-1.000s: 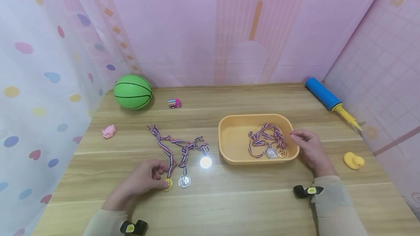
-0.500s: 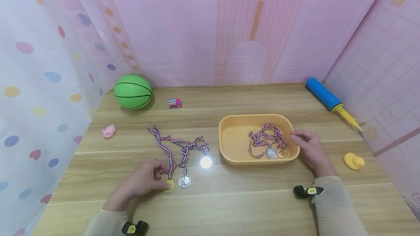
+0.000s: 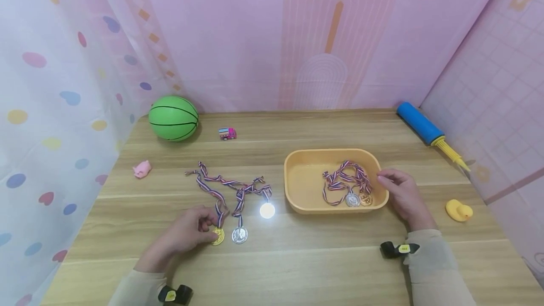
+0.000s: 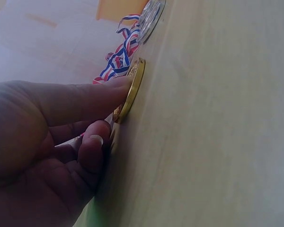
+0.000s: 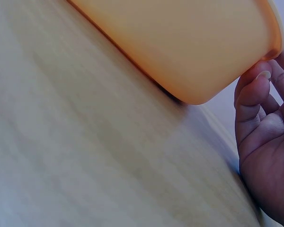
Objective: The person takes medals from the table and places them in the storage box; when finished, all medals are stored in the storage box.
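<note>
My left hand point(image 3: 193, 230) holds a gold medal point(image 3: 218, 236) low at the tabletop, thumb on its face and the other fingers curled beside it. In the left wrist view the thumb lies across the gold medal point(image 4: 134, 90), edge-on to the camera. Its striped ribbon point(image 3: 209, 189) runs away across the wood. Just right lie a silver medal point(image 3: 240, 235) and a medal glaring white point(image 3: 267, 210), their ribbons tangled together. My right hand point(image 3: 403, 195) pinches the right rim of an orange plastic basin point(image 3: 303, 178). Inside are a silver medal point(image 3: 352, 199) and a bronze-coloured medal point(image 3: 366, 199) with bunched ribbons.
A green ball point(image 3: 173, 118), a small pink toy truck point(image 3: 227, 133) and a pink toy pig point(image 3: 142, 169) stand at the back left. At right lie a blue hand pump point(image 3: 420, 123) and a yellow rubber duck point(image 3: 458, 210). Curtains border the wooden table point(image 3: 297, 268).
The gold medal has shifted slightly under the left hand, and its ribbon's far end has slid left and nearer. The right hand and basin stay in place.
</note>
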Motion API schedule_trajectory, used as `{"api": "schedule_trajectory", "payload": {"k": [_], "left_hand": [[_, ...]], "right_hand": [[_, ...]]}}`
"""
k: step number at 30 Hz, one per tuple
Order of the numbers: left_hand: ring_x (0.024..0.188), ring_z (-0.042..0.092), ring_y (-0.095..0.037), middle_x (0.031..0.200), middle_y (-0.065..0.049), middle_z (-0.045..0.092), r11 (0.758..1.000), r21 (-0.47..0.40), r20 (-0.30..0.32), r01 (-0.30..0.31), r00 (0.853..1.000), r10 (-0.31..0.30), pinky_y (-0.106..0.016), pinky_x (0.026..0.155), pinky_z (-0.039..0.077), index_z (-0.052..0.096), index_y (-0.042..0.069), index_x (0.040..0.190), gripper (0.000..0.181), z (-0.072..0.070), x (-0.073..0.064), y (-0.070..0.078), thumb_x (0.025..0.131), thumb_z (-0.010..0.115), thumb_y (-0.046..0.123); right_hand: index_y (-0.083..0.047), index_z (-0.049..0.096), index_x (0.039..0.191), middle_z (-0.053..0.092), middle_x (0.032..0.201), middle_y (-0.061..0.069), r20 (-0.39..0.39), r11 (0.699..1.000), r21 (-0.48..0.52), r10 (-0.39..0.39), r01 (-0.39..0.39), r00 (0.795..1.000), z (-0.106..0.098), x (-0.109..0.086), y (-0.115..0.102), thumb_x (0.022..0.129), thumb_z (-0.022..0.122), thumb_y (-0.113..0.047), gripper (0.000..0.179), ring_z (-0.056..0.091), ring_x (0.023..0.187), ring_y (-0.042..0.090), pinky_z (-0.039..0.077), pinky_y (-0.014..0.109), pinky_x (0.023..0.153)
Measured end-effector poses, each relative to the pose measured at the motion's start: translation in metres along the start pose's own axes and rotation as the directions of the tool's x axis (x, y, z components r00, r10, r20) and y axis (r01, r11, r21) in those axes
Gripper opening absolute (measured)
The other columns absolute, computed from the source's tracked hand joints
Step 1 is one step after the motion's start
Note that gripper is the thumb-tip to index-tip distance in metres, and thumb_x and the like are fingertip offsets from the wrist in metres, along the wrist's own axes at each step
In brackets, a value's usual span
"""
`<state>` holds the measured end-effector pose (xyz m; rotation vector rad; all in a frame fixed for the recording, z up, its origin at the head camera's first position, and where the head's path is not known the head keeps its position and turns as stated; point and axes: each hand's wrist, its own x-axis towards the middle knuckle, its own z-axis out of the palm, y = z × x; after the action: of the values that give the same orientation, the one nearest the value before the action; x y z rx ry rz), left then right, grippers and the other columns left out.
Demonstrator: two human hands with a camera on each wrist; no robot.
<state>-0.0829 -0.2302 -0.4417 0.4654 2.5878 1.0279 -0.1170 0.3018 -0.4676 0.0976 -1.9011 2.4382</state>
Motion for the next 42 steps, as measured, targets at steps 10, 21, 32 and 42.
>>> {"api": "schedule_trajectory", "payload": {"k": [10, 21, 32, 42], "left_hand": [[0.071, 0.050, -0.013, 0.079, 0.000, 0.054, 1.000, -0.016, -0.013, -0.017, 1.000, 0.017, -0.024, 0.062, 0.045, 0.067, 0.009, 0.090, 0.019, -0.001, -0.001, 0.002, 0.075, 0.079, 0.008], [0.072, 0.052, -0.015, 0.080, 0.002, 0.059, 0.999, -0.003, -0.080, 0.046, 0.996, -0.046, -0.025, 0.061, 0.046, 0.070, 0.008, 0.100, 0.020, -0.003, 0.006, -0.006, 0.080, 0.072, 0.004], [0.069, 0.049, -0.015, 0.081, 0.002, 0.057, 0.998, 0.046, -0.086, 0.053, 0.995, -0.049, -0.026, 0.060, 0.043, 0.069, 0.012, 0.098, 0.037, -0.005, 0.010, -0.002, 0.069, 0.085, 0.029], [0.069, 0.048, -0.014, 0.078, 0.002, 0.055, 0.995, 0.089, -0.090, 0.051, 0.995, -0.043, -0.026, 0.061, 0.042, 0.064, 0.014, 0.090, 0.031, -0.001, 0.011, -0.004, 0.070, 0.085, 0.024]], "right_hand": [[-0.005, 0.072, 0.096, 0.066, 0.098, -0.002, 0.002, 1.000, -0.011, 0.005, -0.005, 1.000, -0.001, -0.001, -0.001, 0.092, 0.060, 0.002, 0.015, 0.057, 0.094, 0.011, 0.052, 0.020, 0.079], [-0.005, 0.071, 0.097, 0.065, 0.099, -0.001, -0.002, 1.000, -0.025, 0.010, -0.010, 1.000, -0.002, -0.002, 0.000, 0.092, 0.060, 0.000, 0.013, 0.057, 0.095, 0.011, 0.051, 0.020, 0.079], [-0.006, 0.072, 0.096, 0.065, 0.099, -0.001, -0.001, 1.000, -0.017, 0.008, -0.008, 1.000, -0.003, -0.002, 0.001, 0.092, 0.060, 0.001, 0.014, 0.058, 0.094, 0.011, 0.053, 0.021, 0.078], [-0.006, 0.071, 0.097, 0.065, 0.098, -0.001, 0.003, 0.999, -0.010, 0.032, -0.032, 0.999, -0.001, -0.001, 0.000, 0.092, 0.061, -0.001, 0.013, 0.058, 0.093, 0.010, 0.053, 0.021, 0.077]]}}
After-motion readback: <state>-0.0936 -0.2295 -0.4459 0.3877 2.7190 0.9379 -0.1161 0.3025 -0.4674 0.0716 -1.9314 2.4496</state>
